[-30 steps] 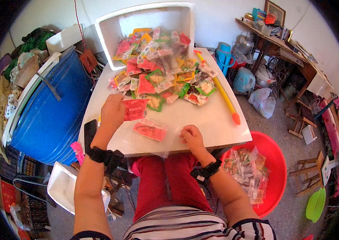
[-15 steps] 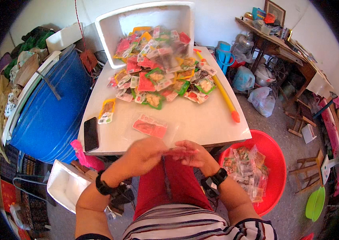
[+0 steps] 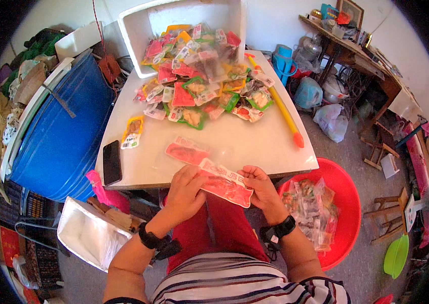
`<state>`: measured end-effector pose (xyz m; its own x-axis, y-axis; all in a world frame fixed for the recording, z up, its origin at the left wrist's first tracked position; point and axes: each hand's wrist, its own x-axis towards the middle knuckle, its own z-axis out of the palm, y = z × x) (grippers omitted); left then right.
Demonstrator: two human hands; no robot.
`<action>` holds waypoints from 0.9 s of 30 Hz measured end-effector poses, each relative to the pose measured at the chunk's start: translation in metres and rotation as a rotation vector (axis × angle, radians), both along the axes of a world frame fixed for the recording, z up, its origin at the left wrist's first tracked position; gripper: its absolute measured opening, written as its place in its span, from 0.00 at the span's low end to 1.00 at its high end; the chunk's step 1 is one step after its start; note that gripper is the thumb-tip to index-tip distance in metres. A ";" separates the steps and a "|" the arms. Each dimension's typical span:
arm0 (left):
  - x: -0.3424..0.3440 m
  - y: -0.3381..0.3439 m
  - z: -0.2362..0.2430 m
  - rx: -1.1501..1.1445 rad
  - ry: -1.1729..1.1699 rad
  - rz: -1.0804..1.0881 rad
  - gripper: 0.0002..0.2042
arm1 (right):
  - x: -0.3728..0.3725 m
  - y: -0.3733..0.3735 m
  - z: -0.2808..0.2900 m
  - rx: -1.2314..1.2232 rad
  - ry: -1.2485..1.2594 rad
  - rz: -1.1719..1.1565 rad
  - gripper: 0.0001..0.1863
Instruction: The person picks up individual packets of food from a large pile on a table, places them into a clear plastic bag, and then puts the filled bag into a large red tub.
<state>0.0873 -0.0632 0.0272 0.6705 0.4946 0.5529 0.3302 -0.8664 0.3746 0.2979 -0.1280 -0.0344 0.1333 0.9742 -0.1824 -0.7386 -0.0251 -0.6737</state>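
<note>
Both hands hold a red packet [image 3: 229, 185] at the near edge of the surface [image 3: 260, 144], partly out over the lap [image 3: 214, 228]. The left hand [image 3: 183, 192] has its fingers clamped on the packet's left end; the right hand [image 3: 265, 188] pinches the upper right corner between thumb and fingers. With the packet past the edge, a loose pinch on slick film could let it drop. A second red packet [image 3: 186, 151] lies just beyond the left hand; the held one overlaps it in this view, and I cannot tell whether they touch, but a forward push could shove it along. At the left are a yellow packet [image 3: 132, 131] and a phone [image 3: 112, 163], the phone close enough to the edge that a careless sweep could knock it off. Farther back, the pile [image 3: 182, 95] spills from a white box [image 3: 199, 15]; tugging from its base could bring packets sliding down. A yellow tube [image 3: 286, 115] lies near the right edge and could roll off if bumped.
</note>
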 end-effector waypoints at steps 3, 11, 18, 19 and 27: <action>0.007 -0.007 0.002 -0.043 -0.052 0.134 0.17 | -0.007 0.002 0.005 0.065 0.010 -0.041 0.13; 0.011 -0.022 -0.008 0.207 -0.092 0.251 0.20 | -0.015 0.007 0.009 0.036 0.033 -0.110 0.12; 0.013 -0.022 0.013 0.014 0.262 -0.025 0.20 | -0.014 0.004 0.014 0.039 -0.207 0.031 0.13; 0.012 -0.024 0.020 -0.057 0.262 -0.066 0.21 | -0.014 0.003 0.018 0.046 -0.311 0.068 0.13; 0.028 -0.013 0.044 -0.779 0.361 -0.149 0.28 | -0.022 -0.003 0.030 0.190 -0.775 0.364 0.18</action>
